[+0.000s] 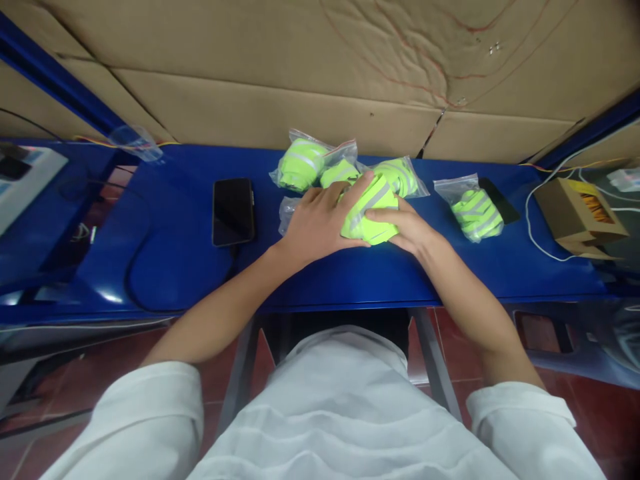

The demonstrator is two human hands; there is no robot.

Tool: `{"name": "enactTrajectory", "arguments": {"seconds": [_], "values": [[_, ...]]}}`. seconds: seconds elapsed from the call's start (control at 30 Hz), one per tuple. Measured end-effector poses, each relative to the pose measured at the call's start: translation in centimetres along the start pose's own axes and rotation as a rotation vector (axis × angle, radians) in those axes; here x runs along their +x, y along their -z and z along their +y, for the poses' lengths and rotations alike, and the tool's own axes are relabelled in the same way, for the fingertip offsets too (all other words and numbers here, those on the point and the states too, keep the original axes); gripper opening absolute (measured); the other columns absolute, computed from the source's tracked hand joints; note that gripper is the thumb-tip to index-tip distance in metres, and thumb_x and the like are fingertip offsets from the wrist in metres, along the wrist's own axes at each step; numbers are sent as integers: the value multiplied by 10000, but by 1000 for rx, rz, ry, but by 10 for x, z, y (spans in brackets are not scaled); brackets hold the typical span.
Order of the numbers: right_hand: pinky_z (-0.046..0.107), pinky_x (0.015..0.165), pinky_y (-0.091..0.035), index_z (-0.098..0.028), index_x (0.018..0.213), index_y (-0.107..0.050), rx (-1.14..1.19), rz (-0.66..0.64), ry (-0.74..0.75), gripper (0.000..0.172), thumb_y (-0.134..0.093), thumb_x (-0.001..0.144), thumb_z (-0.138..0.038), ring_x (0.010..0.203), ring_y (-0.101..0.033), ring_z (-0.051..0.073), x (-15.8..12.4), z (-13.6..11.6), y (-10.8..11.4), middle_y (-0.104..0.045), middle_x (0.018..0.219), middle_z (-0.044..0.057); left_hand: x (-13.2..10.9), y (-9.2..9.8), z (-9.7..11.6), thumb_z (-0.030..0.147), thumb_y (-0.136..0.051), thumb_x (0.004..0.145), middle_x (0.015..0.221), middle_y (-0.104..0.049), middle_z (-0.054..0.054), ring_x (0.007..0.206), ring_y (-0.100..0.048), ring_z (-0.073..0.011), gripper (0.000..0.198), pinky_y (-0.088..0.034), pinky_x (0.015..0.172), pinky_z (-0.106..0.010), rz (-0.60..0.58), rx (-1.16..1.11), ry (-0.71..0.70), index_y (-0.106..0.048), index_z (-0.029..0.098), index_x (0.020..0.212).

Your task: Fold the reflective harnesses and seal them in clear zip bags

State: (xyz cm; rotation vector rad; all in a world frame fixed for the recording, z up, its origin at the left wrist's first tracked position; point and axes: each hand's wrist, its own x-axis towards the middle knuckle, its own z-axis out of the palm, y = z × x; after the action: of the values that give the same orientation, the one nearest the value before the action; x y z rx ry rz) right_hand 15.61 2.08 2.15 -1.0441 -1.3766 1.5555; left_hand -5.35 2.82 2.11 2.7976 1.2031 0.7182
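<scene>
Between both hands is a folded bundle of neon-yellow reflective strap with silver-grey stripes. My left hand wraps over its left side, thumb below and fingers on top. My right hand grips its right side with the thumb across the front. Just behind, clear zip bags hold similar yellow bundles: a left bag, a middle bag partly hidden by my fingers, and a right bag. A crumpled clear bag lies beside my left hand, mostly covered by it.
On the blue table, a black phone lies to the left. Another bagged yellow bundle rests right, near a dark flat object. A cardboard box with a white cable stands far right. A clear plastic cup lies back left.
</scene>
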Motion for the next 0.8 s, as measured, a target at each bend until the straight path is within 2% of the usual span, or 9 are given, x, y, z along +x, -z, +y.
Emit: {"name": "enactTrajectory", "arguments": {"seconds": [0.1, 0.2, 0.3, 0.37, 0.47, 0.5, 0.6, 0.73, 0.8], "values": [[508, 1116, -552, -255, 1383, -611, -219, 127, 118, 730, -862, 738, -492, 1278, -675, 317, 0, 3, -4, -719, 1360, 65, 0, 0, -2, 535, -896, 793, 1507, -578, -218, 1325, -631, -442, 1152, -498, 1101, -563, -34, 80, -51, -232, 287, 1702], [506, 1195, -480, -239, 1333, -654, -415, 177, 213, 654, -840, 768, -510, 1356, -614, 319, 0, 2, -4, -694, 1404, 53, 1, 0, -8, 501, -917, 772, 1575, -519, -213, 1425, -561, -445, 1230, -462, 1170, -573, -52, 10, -69, -162, 260, 1713], [489, 1185, -492, -246, 1351, -643, -386, 129, 220, 631, -811, 810, -524, 1344, -629, 301, 1, 3, -3, -694, 1411, 49, 3, 5, -17, 521, -889, 788, 1741, -310, -160, 1596, -376, -388, 1300, -422, 1248, -521, -76, -182, -98, -10, 288, 1717], [472, 1141, -533, -261, 1387, -618, -288, 97, 225, 661, -809, 818, -538, 1314, -658, 289, 2, 7, -3, -701, 1410, 48, 3, 8, -22, 532, -880, 792, 1748, -312, -129, 1594, -390, -364, 1290, -404, 1265, -509, -76, -224, -68, -2, 318, 1713], [467, 1094, -567, -262, 1372, -632, -254, 65, 225, 673, -814, 814, -592, 1272, -687, 293, 3, 11, -2, -718, 1384, 54, 3, 7, -26, 573, -932, 725, 1508, -620, -154, 1388, -607, -393, 1259, -394, 1244, -549, -70, -85, 34, -204, 226, 1692], [474, 1098, -563, -257, 1345, -652, -287, 54, 222, 661, -795, 822, -636, 1262, -691, 297, 2, 12, -2, -727, 1363, 56, 2, 6, -26, 585, -940, 713, 1435, -672, -156, 1319, -648, -392, 1218, -395, 1233, -547, -71, -41, 51, -287, 192, 1663], [484, 1154, -517, -246, 1290, -680, -432, 65, 265, 639, -666, 894, -747, 1272, -676, 300, 0, 7, -2, -730, 1340, 65, 1, 1, -26, 644, -919, 717, 1441, -670, -157, 1263, -670, -376, 1062, -405, 1206, -503, -55, -14, 43, -463, 157, 1544], [431, 1246, -420, -255, 1379, -616, -608, 172, 402, 551, -569, 1006, -658, 1413, -573, 268, -3, -1, -2, -641, 1471, 67, 3, -1, -23, 659, -921, 704, 1368, -707, -138, 1232, -683, -370, 958, -446, 1152, -485, -57, -10, 62, -544, 173, 1438], [435, 1227, -435, -261, 1343, -637, -662, 179, 385, 511, -557, 1014, -644, 1378, -592, 273, -2, -1, -2, -665, 1422, 60, 4, -2, -21, 639, -960, 653, 1309, -731, -141, 1201, -696, -379, 967, -470, 1117, -487, -81, -17, 85, -565, 176, 1405]]}}
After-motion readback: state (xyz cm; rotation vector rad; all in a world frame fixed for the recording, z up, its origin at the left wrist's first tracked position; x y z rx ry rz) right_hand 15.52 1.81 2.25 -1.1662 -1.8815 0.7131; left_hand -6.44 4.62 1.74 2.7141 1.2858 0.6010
